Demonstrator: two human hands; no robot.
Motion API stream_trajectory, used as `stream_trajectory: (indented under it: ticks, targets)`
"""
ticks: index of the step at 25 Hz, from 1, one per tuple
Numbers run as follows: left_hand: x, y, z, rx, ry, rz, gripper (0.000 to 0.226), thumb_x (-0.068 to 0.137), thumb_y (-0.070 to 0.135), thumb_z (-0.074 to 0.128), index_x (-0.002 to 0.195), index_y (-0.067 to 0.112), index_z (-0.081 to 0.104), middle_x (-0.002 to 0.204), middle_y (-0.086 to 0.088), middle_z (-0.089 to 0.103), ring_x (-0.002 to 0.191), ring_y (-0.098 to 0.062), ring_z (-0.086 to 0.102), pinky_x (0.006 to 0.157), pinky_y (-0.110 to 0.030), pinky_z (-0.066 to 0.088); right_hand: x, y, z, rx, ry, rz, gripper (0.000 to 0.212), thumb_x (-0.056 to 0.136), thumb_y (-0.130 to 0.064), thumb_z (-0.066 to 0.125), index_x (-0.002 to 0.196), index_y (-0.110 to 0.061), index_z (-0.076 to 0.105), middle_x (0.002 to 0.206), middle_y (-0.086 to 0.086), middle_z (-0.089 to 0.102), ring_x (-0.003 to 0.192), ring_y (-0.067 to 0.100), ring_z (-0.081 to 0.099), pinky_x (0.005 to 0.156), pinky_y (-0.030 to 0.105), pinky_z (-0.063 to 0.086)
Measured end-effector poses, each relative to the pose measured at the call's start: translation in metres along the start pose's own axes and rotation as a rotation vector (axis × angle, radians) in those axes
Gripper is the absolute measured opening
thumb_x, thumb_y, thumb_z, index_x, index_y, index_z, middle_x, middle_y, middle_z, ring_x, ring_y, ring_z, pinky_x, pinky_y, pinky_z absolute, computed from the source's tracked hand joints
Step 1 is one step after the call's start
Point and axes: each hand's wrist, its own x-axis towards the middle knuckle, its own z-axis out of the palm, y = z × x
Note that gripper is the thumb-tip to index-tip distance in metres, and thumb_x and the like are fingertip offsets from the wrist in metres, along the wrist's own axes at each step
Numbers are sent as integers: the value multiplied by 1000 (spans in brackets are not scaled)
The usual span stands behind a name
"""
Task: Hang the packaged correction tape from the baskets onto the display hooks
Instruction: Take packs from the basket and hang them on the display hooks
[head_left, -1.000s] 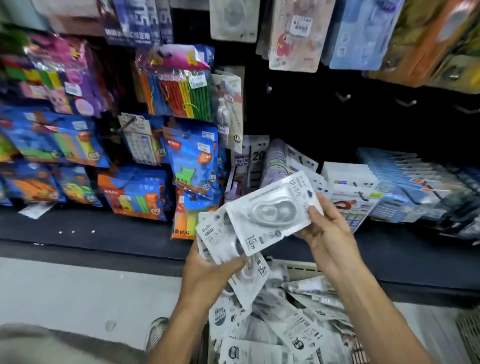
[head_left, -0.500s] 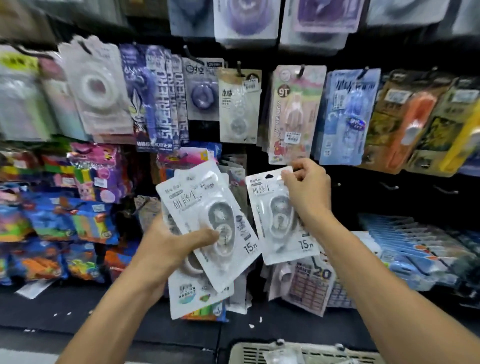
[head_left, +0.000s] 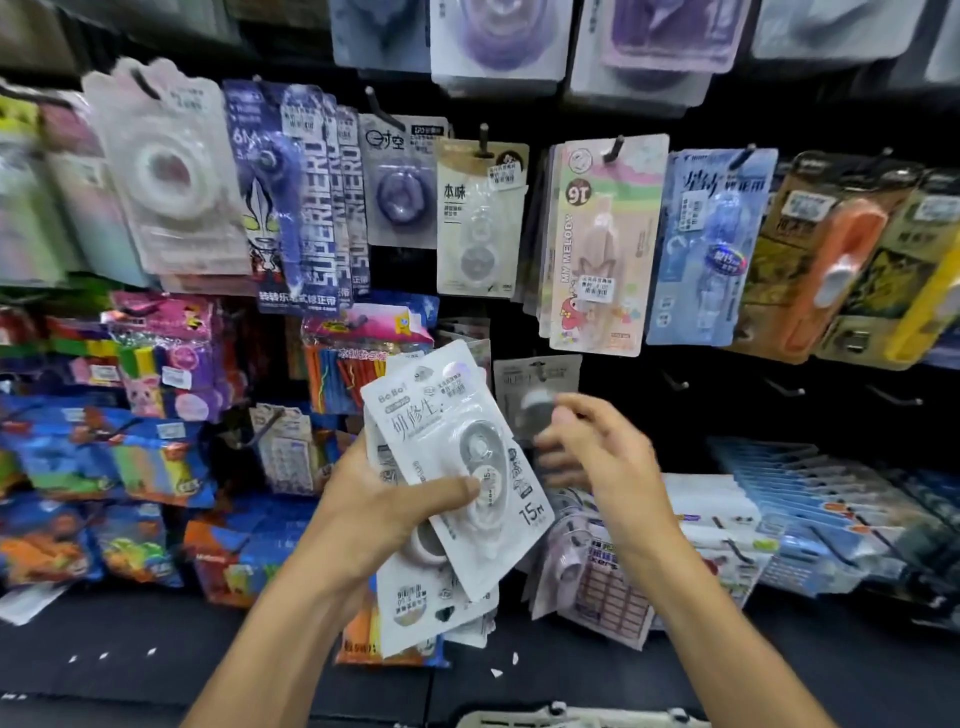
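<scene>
My left hand (head_left: 387, 512) grips a fanned stack of white correction tape packs (head_left: 457, 467), thumb pressed across the front pack. One matching pack (head_left: 535, 387) hangs on a display hook on the black wall, just behind my right hand (head_left: 602, 457). My right hand is blurred, fingers loosely spread, holding nothing, and sits right beside the stack. A sliver of the white basket (head_left: 571, 719) shows at the bottom edge.
Packaged stationery hangs in rows above: a beige tape pack (head_left: 480, 218), a pink My Melody pack (head_left: 597, 244), blue packs (head_left: 709, 244). Bare hooks (head_left: 784, 387) stick out at right of the hung pack. Colourful bags fill the left; boxed stock lies on the right shelf.
My right hand hung its pack on the hook and came away with nothing in it. The left hand keeps its stack, now lower in view.
</scene>
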Motion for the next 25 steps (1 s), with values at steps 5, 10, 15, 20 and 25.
stream_trajectory:
  ticks: [5,10,15,20,25]
  targets:
    - [-6,5,7,-96,55,-24,66,48,28,93,110,19,74,102,-7,81,88,-27,79,61,-31,62,-19,14,-3,272,-121,122,37,79,-30,84,111,-19,68,102,8,78,89,24,76,68,28,59]
    - [-7,13,-2,-134,215,32,69,44,37,92,109,23,73,100,0,81,85,-23,80,64,-35,61,-21,18,-22,16,84,152,22,89,-36,73,108,-30,62,97,-2,79,88,20,76,76,39,59]
    - [-6,12,9,-109,252,33,67,43,42,92,106,29,72,98,6,81,84,-17,79,63,-30,60,-27,14,-20,-92,126,116,20,86,-47,74,101,-44,61,101,-8,76,91,15,74,84,46,58]
    - [-4,10,15,-110,281,30,68,41,44,92,105,29,72,96,5,82,82,-17,80,63,-33,60,-17,12,-8,-172,165,279,44,91,-38,71,130,-38,49,122,-8,64,96,17,68,87,48,58]
    - [1,5,26,-130,241,15,66,45,38,93,106,25,71,96,2,82,83,-22,80,62,-34,63,-36,17,12,45,-261,195,66,75,-52,81,133,-37,54,120,-7,71,106,11,70,85,30,57]
